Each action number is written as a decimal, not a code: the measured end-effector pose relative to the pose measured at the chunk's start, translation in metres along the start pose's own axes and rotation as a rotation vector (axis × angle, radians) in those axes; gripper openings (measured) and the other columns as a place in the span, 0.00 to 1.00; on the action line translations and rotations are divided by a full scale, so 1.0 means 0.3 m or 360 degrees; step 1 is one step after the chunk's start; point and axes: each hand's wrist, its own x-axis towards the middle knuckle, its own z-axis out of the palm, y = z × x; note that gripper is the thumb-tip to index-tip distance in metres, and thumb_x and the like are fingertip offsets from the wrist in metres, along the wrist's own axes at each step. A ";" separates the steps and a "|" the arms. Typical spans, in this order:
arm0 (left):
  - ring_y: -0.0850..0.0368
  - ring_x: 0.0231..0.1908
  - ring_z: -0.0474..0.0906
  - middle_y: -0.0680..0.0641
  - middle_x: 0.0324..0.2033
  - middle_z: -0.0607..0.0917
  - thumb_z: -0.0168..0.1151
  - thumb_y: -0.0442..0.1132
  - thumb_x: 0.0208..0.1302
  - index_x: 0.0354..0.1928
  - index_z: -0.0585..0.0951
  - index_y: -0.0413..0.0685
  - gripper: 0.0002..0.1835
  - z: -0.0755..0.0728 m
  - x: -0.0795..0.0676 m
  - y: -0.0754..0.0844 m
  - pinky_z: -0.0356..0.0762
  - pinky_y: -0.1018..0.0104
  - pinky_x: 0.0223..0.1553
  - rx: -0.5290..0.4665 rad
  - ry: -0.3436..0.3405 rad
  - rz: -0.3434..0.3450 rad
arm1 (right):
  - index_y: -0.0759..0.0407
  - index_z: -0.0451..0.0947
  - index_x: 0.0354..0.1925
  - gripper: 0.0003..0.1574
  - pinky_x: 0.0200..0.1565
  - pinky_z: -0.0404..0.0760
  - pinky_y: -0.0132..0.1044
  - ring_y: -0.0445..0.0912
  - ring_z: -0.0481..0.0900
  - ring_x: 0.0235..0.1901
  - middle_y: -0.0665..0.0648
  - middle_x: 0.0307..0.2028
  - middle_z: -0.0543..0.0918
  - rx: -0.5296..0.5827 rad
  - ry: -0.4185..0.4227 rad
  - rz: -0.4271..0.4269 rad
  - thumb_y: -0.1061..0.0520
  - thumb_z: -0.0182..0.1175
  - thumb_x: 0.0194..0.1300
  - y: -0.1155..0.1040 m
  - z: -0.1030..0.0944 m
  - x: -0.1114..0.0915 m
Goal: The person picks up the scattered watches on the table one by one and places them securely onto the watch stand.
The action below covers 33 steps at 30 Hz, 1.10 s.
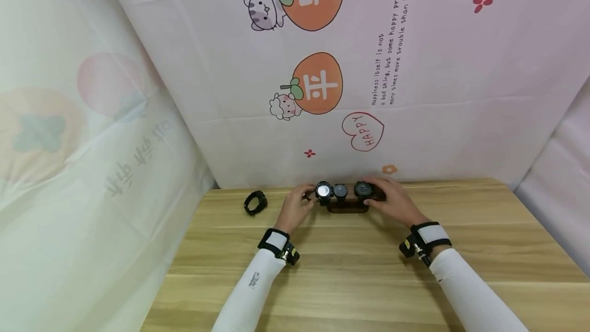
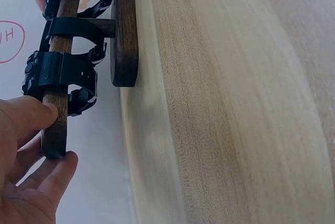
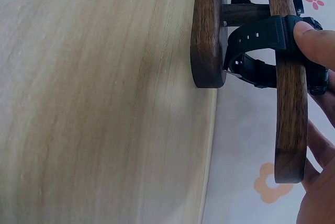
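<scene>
A dark wooden watch stand (image 1: pixel 348 209) stands near the table's back edge, its crossbar (image 3: pixel 291 130) raised on a short post over the base (image 2: pixel 124 41). Three black watches hang on the bar: one with a bright, glinting face (image 1: pixel 324 190) at the left, a smaller one (image 1: pixel 340 191) beside it, and a third watch (image 1: pixel 363 190) further right. My left hand (image 1: pixel 295 208) pinches the bar's left end, thumb on the wood, fingers around the tip. With the thumb on its strap by the case and fingers behind, my right hand (image 1: pixel 395 202) grips the right watch.
Another black watch (image 1: pixel 262 200) lies on the wooden table (image 1: pixel 341 270), left of my left hand. A white printed cloth (image 1: pixel 249 142) hangs right behind the table, with more cloth (image 1: pixel 138 209) at the left side.
</scene>
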 end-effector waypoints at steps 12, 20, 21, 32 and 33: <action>0.47 0.64 0.83 0.42 0.66 0.83 0.69 0.31 0.71 0.64 0.83 0.42 0.20 -0.006 -0.001 0.000 0.85 0.59 0.63 0.0017 0.0010 0.0021 | 0.55 0.73 0.75 0.43 0.68 0.71 0.70 0.65 0.71 0.70 0.64 0.68 0.79 0.0008 0.0012 0.0002 0.51 0.77 0.66 -0.013 0.012 0.004; 0.46 0.64 0.83 0.41 0.67 0.83 0.69 0.31 0.71 0.63 0.83 0.42 0.20 -0.007 -0.002 0.004 0.85 0.58 0.63 0.0001 0.0012 0.0017 | 0.54 0.72 0.75 0.44 0.70 0.67 0.71 0.65 0.72 0.69 0.65 0.68 0.79 -0.0019 0.0024 0.0000 0.52 0.77 0.66 -0.015 0.023 0.003; 0.46 0.64 0.83 0.41 0.67 0.83 0.69 0.31 0.71 0.64 0.83 0.42 0.20 -0.006 -0.002 0.004 0.85 0.58 0.63 0.0001 0.0011 0.0015 | 0.54 0.72 0.75 0.44 0.70 0.66 0.71 0.65 0.72 0.69 0.65 0.68 0.80 -0.0025 0.0024 -0.0002 0.52 0.77 0.66 -0.016 0.023 0.004; 0.47 0.64 0.83 0.43 0.67 0.83 0.70 0.30 0.71 0.63 0.83 0.44 0.20 -0.003 0.000 0.002 0.85 0.59 0.63 0.0018 0.0015 0.0022 | 0.55 0.73 0.75 0.44 0.75 0.56 0.70 0.64 0.71 0.70 0.64 0.69 0.80 -0.0059 0.0007 -0.0003 0.50 0.76 0.67 -0.027 0.030 0.012; 0.47 0.64 0.83 0.43 0.67 0.83 0.70 0.30 0.71 0.63 0.83 0.44 0.20 -0.003 -0.002 0.002 0.85 0.59 0.63 0.0016 0.0015 0.0021 | 0.56 0.73 0.75 0.44 0.75 0.56 0.70 0.64 0.71 0.70 0.63 0.69 0.80 -0.0063 0.0006 -0.0004 0.50 0.76 0.67 -0.027 0.032 0.013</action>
